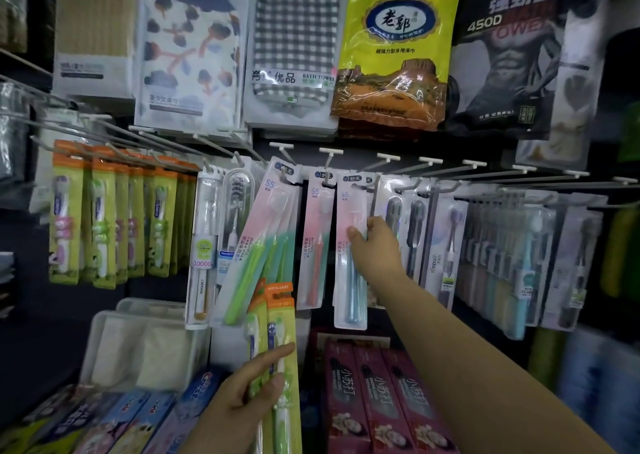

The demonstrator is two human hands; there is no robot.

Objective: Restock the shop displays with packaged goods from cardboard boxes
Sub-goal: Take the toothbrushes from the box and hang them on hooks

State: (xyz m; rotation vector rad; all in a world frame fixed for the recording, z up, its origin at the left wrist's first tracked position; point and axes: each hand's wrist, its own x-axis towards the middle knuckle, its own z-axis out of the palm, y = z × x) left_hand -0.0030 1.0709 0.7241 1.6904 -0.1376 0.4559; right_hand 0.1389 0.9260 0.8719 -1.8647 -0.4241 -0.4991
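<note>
**Restock mid-way: one pack at the hook, more in hand**

R hand point(375, 245), just right of centre, pinches the blue-handled toothbrush pack point(351, 256) at its right edge, thumb on the front, fingers curled behind. Pack top sits at its peg hook point(360, 185), approx 12 o'clock from the hand; can't tell if the hole is fully seated. Pack hangs near vertical, long axis up-down, brush head up, handle down.

L hand point(249, 389), at 6 o'clock in view, grips a small stack of green-and-orange toothbrush packs point(278, 342), fingers wrapped round the lower half. Stack's long axis approx 12–6, orange header pointing to 12, leaning slightly left.

Progress, my read: hooks at 9 o'clock w/ matching green-orange packs point(104, 225) look well filled; pink-card rows at centre are thin. So the held stack is yet to be hung, prob. over at 9 o'clock. No cardboard box in view, so can't judge remaining stock.
</note>
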